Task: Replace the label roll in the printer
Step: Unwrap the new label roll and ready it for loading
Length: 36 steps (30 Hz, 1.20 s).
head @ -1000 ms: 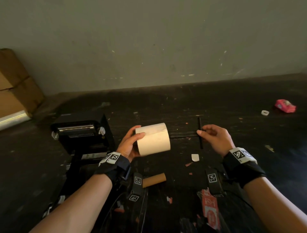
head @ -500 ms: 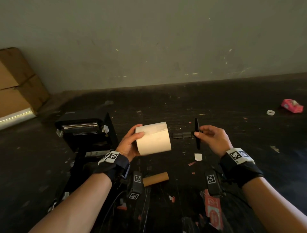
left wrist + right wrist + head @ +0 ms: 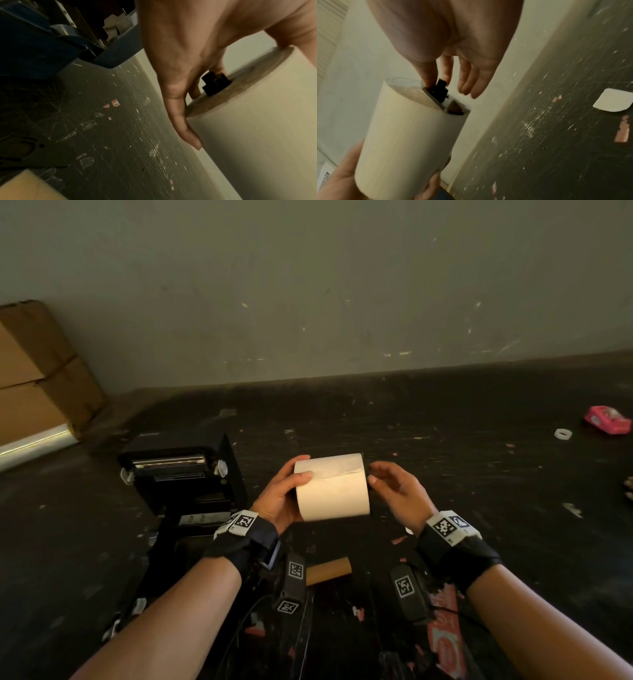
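A cream label roll [image 3: 332, 491] is held in the air above the dark table, lying sideways. My left hand [image 3: 291, 484] grips its left end, thumb over the front. A black spindle runs through the core: one end [image 3: 215, 85] sticks out on the left, the other end [image 3: 439, 90] on the right. My right hand [image 3: 380, 479] pinches that right end between thumb and forefinger, the other fingers loose. The black printer [image 3: 181, 474] stands with its lid up to the left of the roll. An empty brown core [image 3: 329, 570] lies on the table below my hands.
Cardboard boxes [image 3: 34, 378] are stacked at the far left against the wall. A pink object [image 3: 608, 419] and a small white ring [image 3: 562, 434] lie at the far right. A loose white label [image 3: 612, 102] and scraps dot the scratched table [image 3: 445, 467].
My right hand has moved left and slid the black spindle into the roll's core; its shaft, visible before between the hands, is now hidden inside the roll.
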### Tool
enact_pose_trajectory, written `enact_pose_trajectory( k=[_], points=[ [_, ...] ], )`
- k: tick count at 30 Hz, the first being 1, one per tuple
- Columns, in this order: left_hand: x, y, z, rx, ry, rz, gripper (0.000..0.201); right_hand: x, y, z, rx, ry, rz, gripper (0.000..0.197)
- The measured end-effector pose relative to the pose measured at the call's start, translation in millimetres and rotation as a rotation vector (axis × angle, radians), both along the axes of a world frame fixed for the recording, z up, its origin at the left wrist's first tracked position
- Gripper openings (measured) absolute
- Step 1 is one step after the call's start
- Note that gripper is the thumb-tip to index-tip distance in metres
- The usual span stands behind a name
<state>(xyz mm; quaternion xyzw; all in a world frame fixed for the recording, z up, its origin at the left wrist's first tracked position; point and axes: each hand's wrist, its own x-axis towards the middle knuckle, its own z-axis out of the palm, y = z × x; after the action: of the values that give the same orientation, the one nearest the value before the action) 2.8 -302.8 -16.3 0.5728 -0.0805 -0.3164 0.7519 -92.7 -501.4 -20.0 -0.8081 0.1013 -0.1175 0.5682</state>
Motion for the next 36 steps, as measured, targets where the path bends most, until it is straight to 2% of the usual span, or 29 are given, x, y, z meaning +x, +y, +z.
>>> enact_pose_trajectory(
  k=[4,6,13,18,23,26,28,30,33,36],
  points=[
    [-4,-3,0,-0.019,0.018,-0.011,0.045,5,10,3,0.293,0.075,0.016,0.05],
    [-7,-5,1,-0.019,0.007,-0.016,0.045,6,15,6,0.364,0.091,0.041,0.051],
    [-11,-6,8,0.055,-0.093,-0.031,0.046,9,24,12,0.355,0.08,0.085,0.068],
    [-12,-6,7,0.056,-0.062,-0.034,0.05,10,26,9,0.388,0.07,0.038,0.057],
    [-12,-7,7,0.051,-0.03,-0.062,0.038,12,21,4,0.485,0.096,0.03,0.054],
    [-7,1,1,0.097,-0.024,-0.05,0.048,11,15,-2,0.588,0.132,0.01,0.056],
    [-2,8,-7,0.235,-0.032,0.037,0.052,9,9,-7,0.613,0.156,-0.012,0.058],
    [5,15,-23,0.496,-0.114,0.088,0.048,5,6,-11,0.615,0.185,-0.024,0.057],
    [12,26,-58,0.989,-0.35,-0.098,0.052,0,2,-15,0.605,0.219,-0.048,0.056],
    [9,31,-87,1.247,-0.445,-0.249,0.062,-4,0,-22,0.618,0.23,-0.053,0.061]
  ],
)
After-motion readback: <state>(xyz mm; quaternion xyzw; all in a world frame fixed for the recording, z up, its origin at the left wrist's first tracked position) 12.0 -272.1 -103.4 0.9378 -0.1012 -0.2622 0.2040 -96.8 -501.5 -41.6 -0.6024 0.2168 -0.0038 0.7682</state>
